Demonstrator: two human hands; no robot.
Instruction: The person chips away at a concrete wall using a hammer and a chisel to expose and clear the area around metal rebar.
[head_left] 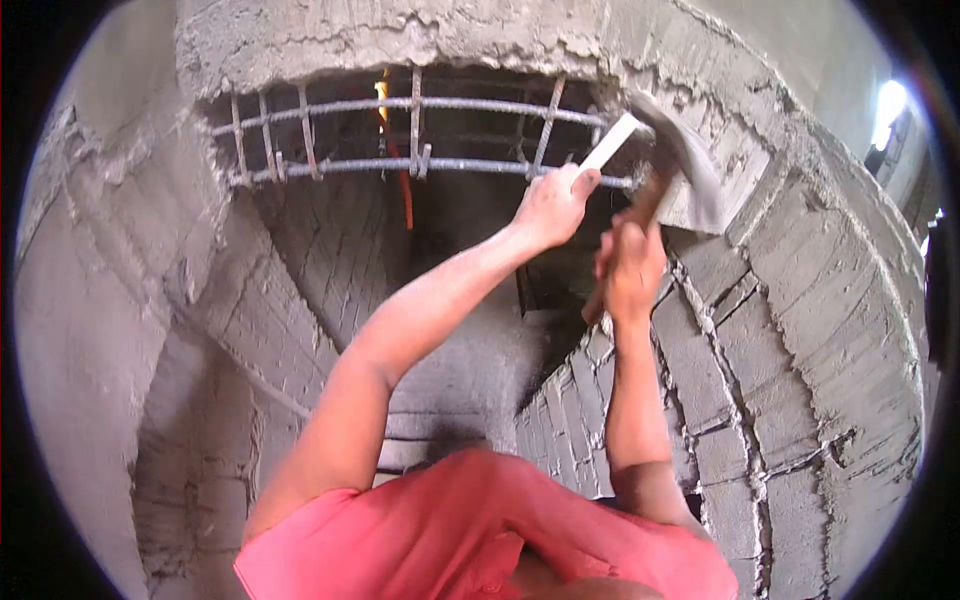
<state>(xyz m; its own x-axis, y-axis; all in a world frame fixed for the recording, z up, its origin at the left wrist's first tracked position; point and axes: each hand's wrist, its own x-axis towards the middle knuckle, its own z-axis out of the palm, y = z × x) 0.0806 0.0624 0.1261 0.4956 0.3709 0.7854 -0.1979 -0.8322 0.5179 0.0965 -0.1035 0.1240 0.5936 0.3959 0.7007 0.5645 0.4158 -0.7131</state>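
My left hand (555, 207) is closed around a pale, straight bar that looks like a chisel (608, 146). Its far end points up and right, close beside the hammer head. In my right hand (632, 265) is a hammer, gripped by its wooden handle (652, 196). The metal hammer head (692, 165) is smeared by motion and overlaps the broken concrete edge at the right end of the opening. Ribbed steel bars (470, 165) cross that opening, just behind my left hand.
Rough concrete (400, 38) borders the opening above. A block wall (800, 330) with mortar joints curves down the right side, another wall (110, 330) the left. An orange strip (406, 200) hangs behind the steel bars. A bright light (888, 105) shines at upper right.
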